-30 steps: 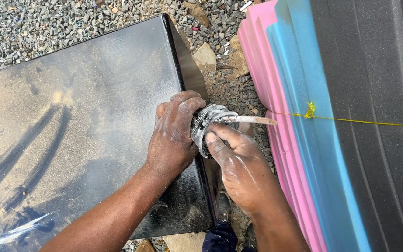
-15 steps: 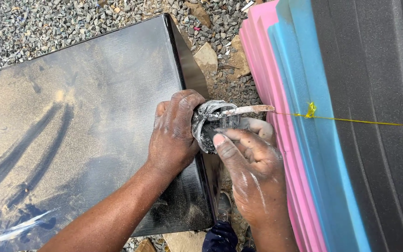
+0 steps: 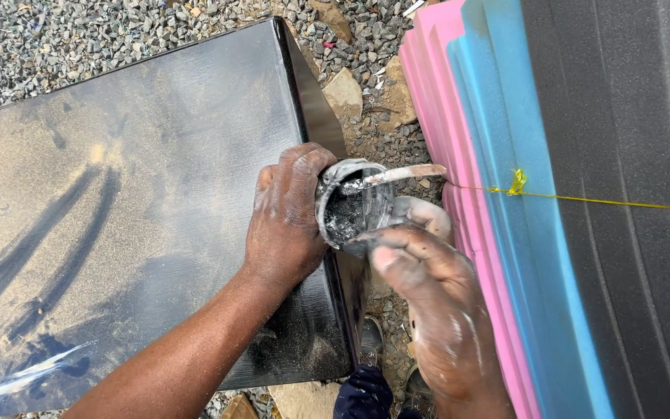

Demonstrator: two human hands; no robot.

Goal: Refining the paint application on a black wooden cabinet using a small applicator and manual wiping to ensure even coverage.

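Note:
My left hand [image 3: 287, 221] is wrapped around a small grey-smeared tin [image 3: 352, 203] and holds it tilted at the right edge of a glossy black box [image 3: 141, 194]. The tin is open toward me and shows dark grey paste inside. A flat stick [image 3: 401, 174] coated in paste lies across the tin's mouth and points right. My right hand [image 3: 428, 299], smeared with grey, is curled under and beside the tin, its fingertips touching the rim.
The black box rests on grey gravel [image 3: 79, 39] with a few tan stones [image 3: 344, 93]. To the right stand pink [image 3: 459, 140], blue [image 3: 521, 124] and dark grey foam slabs [image 3: 630, 116], tied with a yellow string [image 3: 560, 195]. My shoe [image 3: 370, 341] shows below.
The tin has tipped so its open mouth faces me. My right hand has slid down and back from on top of the tin to below it. The stick stays across the rim.

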